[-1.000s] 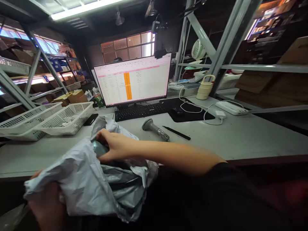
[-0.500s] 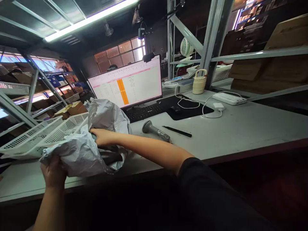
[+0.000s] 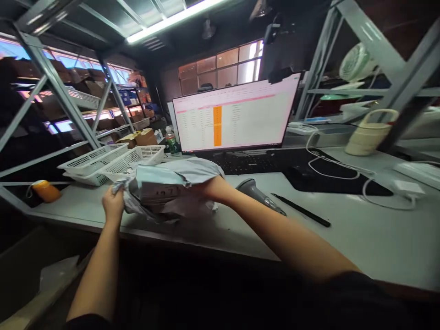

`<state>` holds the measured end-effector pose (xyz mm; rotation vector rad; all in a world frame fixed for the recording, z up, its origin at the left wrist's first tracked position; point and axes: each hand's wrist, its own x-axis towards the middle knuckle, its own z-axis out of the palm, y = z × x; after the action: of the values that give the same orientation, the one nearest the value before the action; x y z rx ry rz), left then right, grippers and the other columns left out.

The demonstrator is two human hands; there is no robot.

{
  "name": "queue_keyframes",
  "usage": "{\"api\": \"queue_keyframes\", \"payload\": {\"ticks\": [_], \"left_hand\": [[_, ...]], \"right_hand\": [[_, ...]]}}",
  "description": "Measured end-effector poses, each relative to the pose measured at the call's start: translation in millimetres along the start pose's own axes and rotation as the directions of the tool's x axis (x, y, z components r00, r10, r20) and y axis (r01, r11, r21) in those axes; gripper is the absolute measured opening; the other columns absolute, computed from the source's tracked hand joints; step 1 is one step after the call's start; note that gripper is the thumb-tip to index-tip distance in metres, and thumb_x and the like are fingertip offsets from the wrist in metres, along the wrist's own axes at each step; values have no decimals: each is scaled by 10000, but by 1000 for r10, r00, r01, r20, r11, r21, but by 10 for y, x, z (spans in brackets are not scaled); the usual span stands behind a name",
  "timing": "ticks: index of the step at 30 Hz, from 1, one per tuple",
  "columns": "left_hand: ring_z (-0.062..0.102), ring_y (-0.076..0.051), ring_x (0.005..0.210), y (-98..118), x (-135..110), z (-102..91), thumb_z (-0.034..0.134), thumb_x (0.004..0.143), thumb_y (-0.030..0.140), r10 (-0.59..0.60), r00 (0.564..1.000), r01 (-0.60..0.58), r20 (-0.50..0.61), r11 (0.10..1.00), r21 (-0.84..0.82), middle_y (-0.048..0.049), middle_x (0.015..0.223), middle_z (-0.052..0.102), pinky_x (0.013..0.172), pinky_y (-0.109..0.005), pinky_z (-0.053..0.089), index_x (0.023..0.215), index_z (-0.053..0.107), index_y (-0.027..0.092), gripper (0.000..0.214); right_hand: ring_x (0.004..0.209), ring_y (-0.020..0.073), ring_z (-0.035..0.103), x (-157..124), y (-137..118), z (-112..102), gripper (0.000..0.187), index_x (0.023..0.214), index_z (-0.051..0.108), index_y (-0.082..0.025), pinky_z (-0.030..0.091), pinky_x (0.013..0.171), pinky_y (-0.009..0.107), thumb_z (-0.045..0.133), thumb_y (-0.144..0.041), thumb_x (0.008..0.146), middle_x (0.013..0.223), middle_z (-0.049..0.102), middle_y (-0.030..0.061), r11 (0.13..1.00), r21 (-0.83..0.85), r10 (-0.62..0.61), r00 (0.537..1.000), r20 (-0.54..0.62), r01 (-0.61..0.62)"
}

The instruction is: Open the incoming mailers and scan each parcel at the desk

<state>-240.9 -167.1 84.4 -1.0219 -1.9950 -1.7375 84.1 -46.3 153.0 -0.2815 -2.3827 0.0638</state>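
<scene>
A crumpled grey plastic mailer bag [image 3: 172,188] with a label on its face rests over the front part of the grey table [image 3: 360,238]. My left hand [image 3: 112,205] is closed on the bag's left end. My right hand [image 3: 210,189] grips its right end, fingers wrapped round the plastic. Both arms reach forward from the bottom of the view. A grey handheld scanner [image 3: 261,195] lies just right of my right hand, with a black pen [image 3: 300,210] beyond it.
A monitor [image 3: 233,114] showing a spreadsheet stands behind a black keyboard [image 3: 254,162] and mouse mat [image 3: 330,176]. White mesh baskets [image 3: 113,162] sit at the left, an orange object [image 3: 46,191] on the far left. Cables, a white charger [image 3: 407,188] and metal shelving fill the right.
Both hands have carried the bag from my lap up onto the table and spread it flatter, label upward. The camera view has swung left and closer to the monitor.
</scene>
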Motion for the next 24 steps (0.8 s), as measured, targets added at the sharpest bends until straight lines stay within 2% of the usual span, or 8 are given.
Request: {"api": "queue_keyframes", "payload": {"ticks": [3,6,9,12,15,20,22,24], "left_hand": [[601,-224,768,21,-21,30,609,753,392,-5,1000,4,19,999,40,-35,747,634,827,-375,513,893,698,159,286],[588,-268,1143,298,-95,-4,619,744,289,161,985,-162,61,987,9,-107,1132,664,1077,-396,411,1084,698,172,368],[468,-286,1364,623,-316,-62,581,841,358,366,920,-306,141,894,-326,-139,1402,551,1180,-428,314,1325,568,191,511],[439,-339,1396,752,-522,-60,657,789,570,437,842,-223,317,816,-534,-166,1477,487,1150,-475,366,1476,370,211,827],[558,-383,1246,631,-561,27,773,596,635,353,798,-207,488,921,-329,-170,1306,612,1030,-461,478,1343,509,151,928],[647,-332,934,201,-497,34,793,523,545,198,754,-283,626,958,37,-91,971,699,786,-371,512,1013,655,190,621],[623,-320,829,-8,-452,-109,754,533,506,159,805,-324,572,925,199,-66,801,655,715,-358,464,859,647,211,453],[577,-312,753,-228,-357,-337,682,577,453,97,896,-270,433,894,359,-38,665,556,688,-362,407,816,625,225,335]], "right_hand": [[1286,255,547,-175,25,-35,546,1348,615,-239,395,1150,434,699,-392,831,1348,638,67,999,28,-19,1000,-8,20],[1300,271,537,-280,14,4,561,1355,620,-285,390,1161,439,727,-400,816,1352,630,56,999,47,-5,1000,28,4],[1281,306,546,-263,-28,18,560,1291,667,-299,387,1162,474,800,-354,751,1359,625,63,996,90,3,1000,11,-4],[1239,287,582,-204,-110,-62,478,1263,679,-304,413,1139,486,756,-366,795,1329,644,41,959,280,72,996,-59,-53],[1168,247,631,-198,-210,-191,403,1207,703,-286,471,1082,453,720,-400,821,1218,695,22,833,536,220,971,-94,-137],[1109,226,648,-306,-191,-346,511,1217,662,-243,533,996,414,787,-419,753,1178,700,39,644,755,416,885,-210,-123],[1113,228,644,-345,-98,-423,565,1323,570,-262,557,961,434,713,-474,819,1221,674,50,630,771,493,813,-309,-90],[1167,241,619,-395,-2,-518,582,1411,469,-289,557,961,464,608,-510,891,1292,625,58,686,726,519,732,-441,-49]]}}
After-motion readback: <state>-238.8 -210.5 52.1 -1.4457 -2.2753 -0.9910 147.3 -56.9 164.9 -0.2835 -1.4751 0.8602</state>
